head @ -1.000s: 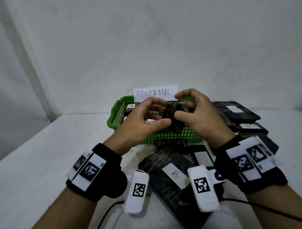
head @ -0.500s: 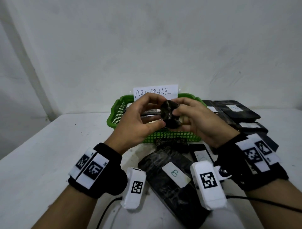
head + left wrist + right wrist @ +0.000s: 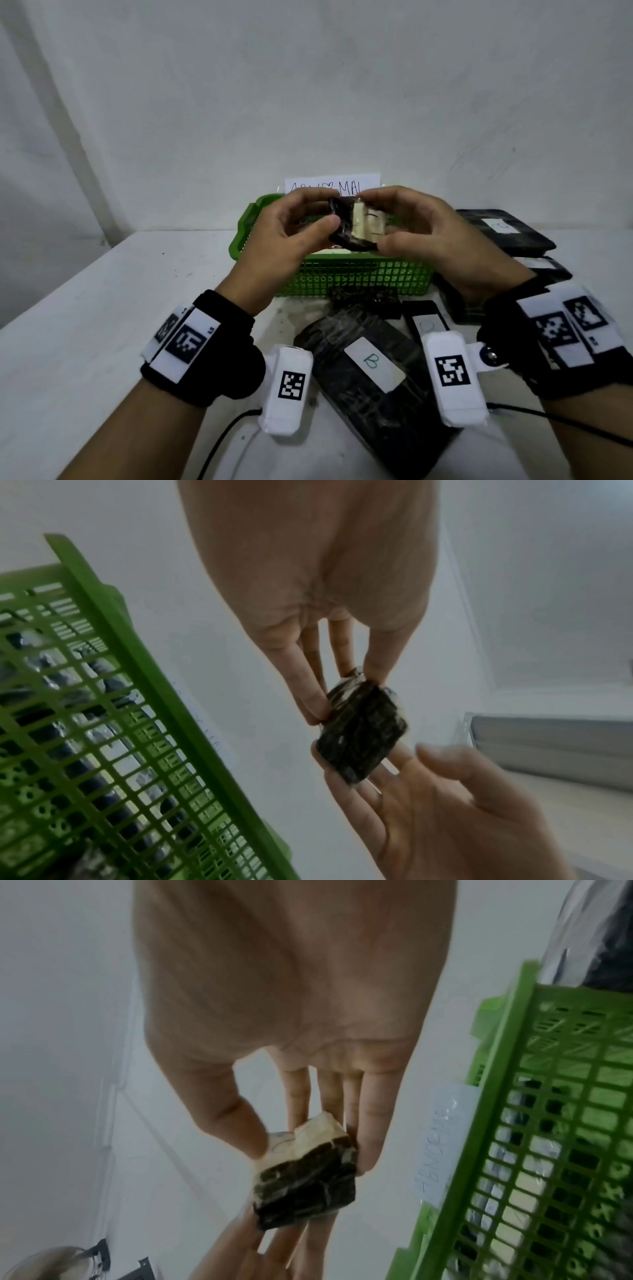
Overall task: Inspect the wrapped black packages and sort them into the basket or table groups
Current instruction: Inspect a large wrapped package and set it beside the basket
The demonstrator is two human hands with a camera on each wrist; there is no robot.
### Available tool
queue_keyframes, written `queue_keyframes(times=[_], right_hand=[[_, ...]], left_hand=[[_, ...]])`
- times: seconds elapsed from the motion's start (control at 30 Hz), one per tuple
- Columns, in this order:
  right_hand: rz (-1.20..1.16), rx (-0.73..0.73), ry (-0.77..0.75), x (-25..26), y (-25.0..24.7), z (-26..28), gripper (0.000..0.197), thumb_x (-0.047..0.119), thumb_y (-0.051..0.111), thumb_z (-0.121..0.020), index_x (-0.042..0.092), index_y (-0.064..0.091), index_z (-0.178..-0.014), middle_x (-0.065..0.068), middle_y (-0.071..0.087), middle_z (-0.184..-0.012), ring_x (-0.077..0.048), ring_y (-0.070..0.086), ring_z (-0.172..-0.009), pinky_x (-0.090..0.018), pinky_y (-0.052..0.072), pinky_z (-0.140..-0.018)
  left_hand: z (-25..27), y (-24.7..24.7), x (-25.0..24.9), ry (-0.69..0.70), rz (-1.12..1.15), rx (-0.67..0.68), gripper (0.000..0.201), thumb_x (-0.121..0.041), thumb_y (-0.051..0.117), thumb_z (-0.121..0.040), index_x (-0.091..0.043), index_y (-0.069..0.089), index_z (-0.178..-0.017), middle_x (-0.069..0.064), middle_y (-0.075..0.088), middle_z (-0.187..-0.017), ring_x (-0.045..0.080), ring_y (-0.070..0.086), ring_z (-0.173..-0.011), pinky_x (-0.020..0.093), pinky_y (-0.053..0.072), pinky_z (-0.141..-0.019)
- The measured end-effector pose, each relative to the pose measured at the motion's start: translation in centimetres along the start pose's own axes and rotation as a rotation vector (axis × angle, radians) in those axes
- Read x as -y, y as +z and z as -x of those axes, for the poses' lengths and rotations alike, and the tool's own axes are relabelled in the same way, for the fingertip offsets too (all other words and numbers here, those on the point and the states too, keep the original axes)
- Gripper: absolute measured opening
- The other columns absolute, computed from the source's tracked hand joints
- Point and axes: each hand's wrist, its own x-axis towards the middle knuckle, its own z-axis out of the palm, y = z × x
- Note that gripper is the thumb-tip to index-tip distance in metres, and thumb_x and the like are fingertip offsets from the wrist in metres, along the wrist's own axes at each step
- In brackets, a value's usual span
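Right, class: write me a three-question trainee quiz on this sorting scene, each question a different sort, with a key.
1. True or false: only the left hand holds the small wrapped black package.
2. Multiple choice: the package is held A) inside the green basket, B) in the air above it, C) flat on the table.
3. Fill in: the large wrapped package lying nearest the person carries a label with the letter ___.

Key: 1 false, the right hand pinches it too; 2 B; 3 B.
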Motion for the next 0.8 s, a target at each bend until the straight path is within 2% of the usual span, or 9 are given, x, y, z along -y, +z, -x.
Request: queue_keyframes(times=[0.1,0.23,0.33,0.43,0.5,0.57,0.63,0.7,0.8], right_hand=[[0.257,-0.075,-0.032,0.0,-0.3,0.0,0.039,0.003,0.079,-0.082,0.023,0.066,-0.113,0.006,0.071,-0.113,-0.015,0.074,-0.091,-0.027,0.058,-0.081],[0.421,-0.223,-0.063,-0.2,-1.1,0.0,0.019,0.026,0.084,-0.079,0.020,0.068,-0.087,0.003,0.073,-0.088,-0.014,0.069,-0.079,-0.026,0.054,-0.072],[0.397,-0.371,-0.024,-0.2,-2.6,-0.5,0.023,0.036,0.081,-0.080,0.017,0.069,-0.076,0.001,0.072,-0.073,-0.015,0.068,-0.069,-0.037,0.056,-0.071],[0.487,-0.392,0.100,0.3,-4.4,-2.7,0.035,0.053,0.081,-0.068,0.021,0.071,-0.076,-0.001,0.073,-0.072,-0.026,0.072,-0.074,-0.052,0.060,-0.076],[0.605,-0.341,0.202,0.6,-5.4,-5.4,0.029,0.045,0.084,-0.071,0.019,0.070,-0.076,-0.002,0.074,-0.076,-0.025,0.072,-0.073,-0.047,0.061,-0.074],[0.738,-0.243,0.325,0.3,-5.8,-8.6,0.020,0.028,0.085,-0.078,0.018,0.068,-0.078,-0.006,0.075,-0.086,-0.022,0.072,-0.072,-0.036,0.060,-0.067],[0.837,-0.123,0.454,-0.9,-5.7,-11.5,0.017,0.021,0.084,-0.080,0.015,0.067,-0.079,-0.010,0.075,-0.092,-0.026,0.073,-0.075,-0.042,0.062,-0.073],[0.981,-0.003,0.550,-2.7,-5.5,-13.7,0.016,0.020,0.083,-0.081,0.011,0.071,-0.089,-0.010,0.075,-0.095,-0.025,0.072,-0.078,-0.044,0.062,-0.078],[1.124,0.234,0.580,-4.8,-5.7,-16.5,0.016,0.012,0.076,-0.086,0.013,0.072,-0.101,0.001,0.069,-0.086,-0.011,0.058,-0.067,-0.022,0.050,-0.056]], left_hand=[[-0.5,0.5,0.5,-0.005,-0.021,-0.024,0.026,0.002,0.059,-0.095,-0.010,0.065,-0.116,0.004,0.073,-0.105,0.009,0.073,-0.091,0.023,0.058,-0.077],[-1.6,1.7,0.8,-0.007,-0.040,-0.030,0.026,-0.006,0.053,-0.101,-0.023,0.069,-0.111,0.000,0.074,-0.110,0.012,0.071,-0.103,0.027,0.057,-0.087],[-4.0,1.9,0.4,0.011,-0.121,-0.020,0.026,-0.013,0.046,-0.105,-0.026,0.068,-0.113,-0.005,0.072,-0.108,0.015,0.069,-0.102,0.026,0.056,-0.087],[-6.7,1.0,1.3,0.046,-0.419,-0.027,0.021,-0.021,0.049,-0.103,-0.024,0.067,-0.115,-0.005,0.070,-0.106,0.009,0.064,-0.092,0.013,0.050,-0.070],[-7.9,0.5,2.8,-0.014,-0.469,-0.007,0.020,-0.024,0.049,-0.103,-0.023,0.066,-0.112,-0.003,0.071,-0.097,0.010,0.066,-0.088,0.020,0.054,-0.074],[-8.4,0.3,4.3,-0.111,-0.478,0.037,0.018,-0.027,0.048,-0.104,-0.023,0.065,-0.108,-0.002,0.071,-0.087,0.014,0.068,-0.085,0.036,0.058,-0.082],[-8.6,0.2,5.7,-0.195,-0.491,0.070,0.019,-0.029,0.047,-0.103,-0.022,0.065,-0.104,0.001,0.071,-0.081,0.020,0.068,-0.083,0.044,0.057,-0.081],[-8.6,0.1,6.7,-0.228,-0.561,0.079,0.020,-0.031,0.049,-0.102,-0.022,0.067,-0.101,0.001,0.071,-0.079,0.020,0.067,-0.079,0.038,0.054,-0.076],[-8.4,0.1,7.3,-0.210,-0.631,0.082,0.019,-0.029,0.050,-0.102,-0.022,0.068,-0.100,-0.001,0.069,-0.077,0.018,0.065,-0.075,0.031,0.048,-0.070]])
